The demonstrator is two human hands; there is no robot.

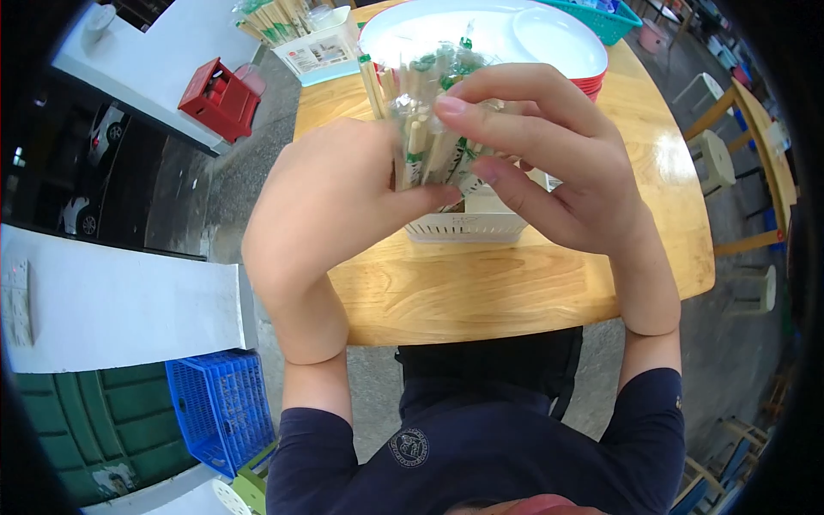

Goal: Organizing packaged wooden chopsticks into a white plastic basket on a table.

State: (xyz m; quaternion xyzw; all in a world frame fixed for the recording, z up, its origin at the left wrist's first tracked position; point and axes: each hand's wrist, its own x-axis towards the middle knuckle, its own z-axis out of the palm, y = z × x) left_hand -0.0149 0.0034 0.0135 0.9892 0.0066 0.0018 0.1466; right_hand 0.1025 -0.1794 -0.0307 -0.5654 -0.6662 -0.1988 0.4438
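Note:
My left hand [328, 199] wraps around a bundle of disposable chopsticks [415, 151] in clear plastic wrappers with green print. Its thumb lies across the near side of the bundle. At the bundle's right, my right hand [553, 141] has its thumb and fingers apart, fingertips close to the wrappers. Whether they touch them is unclear, and some of its fingers are partly hidden. Below the bundle, a white slotted plastic basket [467, 228] stands on the wooden table [476, 290]. My hands hide much of the basket, so I cannot tell whether the lower chopstick ends are inside it.
Behind the hands is a stack of white oval plates [553, 38] with red rims. A turquoise basket [608, 22] stands at the back right. Another holder [322, 51] with wrapped chopsticks is at the back left. A blue crate [222, 412] sits on the floor at left.

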